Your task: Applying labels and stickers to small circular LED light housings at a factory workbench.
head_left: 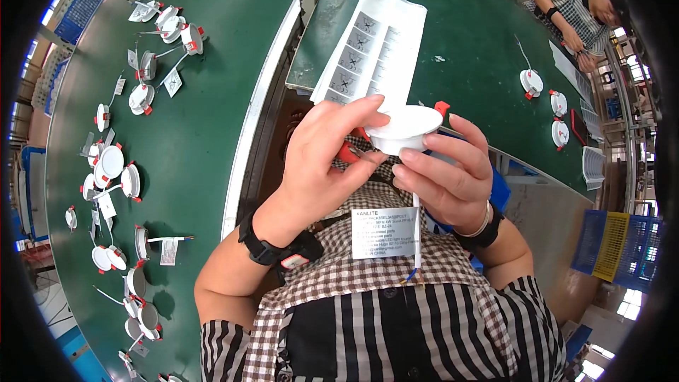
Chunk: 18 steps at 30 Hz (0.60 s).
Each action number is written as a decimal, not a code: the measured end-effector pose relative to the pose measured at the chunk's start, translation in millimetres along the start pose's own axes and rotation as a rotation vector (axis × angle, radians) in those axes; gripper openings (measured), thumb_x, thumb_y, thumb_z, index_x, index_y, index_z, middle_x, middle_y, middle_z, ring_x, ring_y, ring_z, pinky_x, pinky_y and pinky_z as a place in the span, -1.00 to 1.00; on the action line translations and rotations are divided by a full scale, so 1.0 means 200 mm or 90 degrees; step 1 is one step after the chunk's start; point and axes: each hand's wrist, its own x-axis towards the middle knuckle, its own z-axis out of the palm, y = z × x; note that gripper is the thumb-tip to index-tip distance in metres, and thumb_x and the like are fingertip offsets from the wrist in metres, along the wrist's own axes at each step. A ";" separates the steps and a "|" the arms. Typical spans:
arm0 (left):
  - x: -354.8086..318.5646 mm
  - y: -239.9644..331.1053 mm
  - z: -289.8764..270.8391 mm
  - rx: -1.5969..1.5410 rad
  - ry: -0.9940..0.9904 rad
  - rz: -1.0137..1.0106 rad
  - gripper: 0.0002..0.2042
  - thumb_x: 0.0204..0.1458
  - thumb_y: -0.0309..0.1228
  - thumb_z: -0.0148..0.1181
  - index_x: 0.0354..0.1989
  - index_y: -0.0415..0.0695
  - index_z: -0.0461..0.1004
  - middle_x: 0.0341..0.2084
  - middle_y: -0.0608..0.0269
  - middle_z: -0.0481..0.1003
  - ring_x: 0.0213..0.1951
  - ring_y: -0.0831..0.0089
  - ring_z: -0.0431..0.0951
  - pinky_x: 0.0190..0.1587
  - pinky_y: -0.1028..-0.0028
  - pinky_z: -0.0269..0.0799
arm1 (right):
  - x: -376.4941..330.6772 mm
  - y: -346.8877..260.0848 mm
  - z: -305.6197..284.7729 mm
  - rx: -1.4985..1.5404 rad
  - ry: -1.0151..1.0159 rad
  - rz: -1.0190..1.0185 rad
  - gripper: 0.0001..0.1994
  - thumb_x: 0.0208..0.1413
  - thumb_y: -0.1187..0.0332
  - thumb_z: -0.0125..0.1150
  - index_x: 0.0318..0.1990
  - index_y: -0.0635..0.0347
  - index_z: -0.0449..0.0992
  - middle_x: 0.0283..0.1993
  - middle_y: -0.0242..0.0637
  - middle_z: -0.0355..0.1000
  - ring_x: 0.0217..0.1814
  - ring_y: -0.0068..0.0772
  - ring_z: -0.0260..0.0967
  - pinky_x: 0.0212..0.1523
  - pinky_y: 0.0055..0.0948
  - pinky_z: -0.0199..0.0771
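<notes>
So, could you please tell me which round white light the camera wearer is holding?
The light above the dangling white label, held between left hand and right hand; the others I can make out lie on green tables.

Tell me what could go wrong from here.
The white light is held up between the left hand and right hand; it might drop if a grip slips. Its dangling cable could catch on the checked clothing. The label sheet reaches the edge of the green table near the left hand; a bump might shift it.

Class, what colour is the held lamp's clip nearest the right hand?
The clip on the lamp is red, clearest in the head view.
</notes>
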 end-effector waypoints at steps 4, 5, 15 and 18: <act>0.00 -0.01 0.01 -0.019 -0.002 -0.025 -0.35 -0.34 -0.69 0.31 0.08 -0.19 0.30 -0.29 0.20 0.54 -0.35 0.44 0.44 -0.36 0.54 0.33 | 0.01 0.01 0.00 0.021 0.003 0.015 -0.81 -0.17 0.36 0.32 -0.31 0.00 0.60 -0.12 -0.52 0.47 -0.02 -0.45 0.35 0.11 -0.21 0.37; -0.01 -0.01 0.03 -0.033 0.008 -0.048 -0.35 -0.34 -0.66 0.33 0.07 -0.15 0.32 -0.31 0.24 0.54 -0.36 0.41 0.45 -0.35 0.51 0.35 | 0.01 0.01 0.00 0.029 0.006 0.025 -0.81 -0.17 0.36 0.33 -0.31 0.02 0.59 -0.13 -0.50 0.48 -0.03 -0.43 0.36 0.10 -0.20 0.37; -0.09 0.00 0.17 -0.319 -0.120 -0.552 -0.49 -0.16 -0.50 0.36 0.03 -0.20 0.35 -0.61 0.51 0.26 -0.54 0.75 0.20 -0.45 0.72 0.19 | -0.11 0.04 0.04 0.542 0.047 0.643 -0.85 -0.03 0.52 0.25 -0.26 0.33 0.54 -0.29 -0.29 0.44 -0.34 -0.52 0.37 -0.28 -0.58 0.39; -0.10 -0.02 0.22 -0.319 -0.150 -0.585 -0.51 -0.15 -0.51 0.36 0.02 -0.21 0.35 -0.63 0.54 0.20 -0.55 0.75 0.18 -0.45 0.72 0.18 | -0.14 0.03 0.06 0.645 0.158 0.759 -0.86 0.06 0.49 0.21 -0.26 0.40 0.52 -0.31 -0.35 0.39 -0.30 -0.65 0.35 -0.33 -0.67 0.36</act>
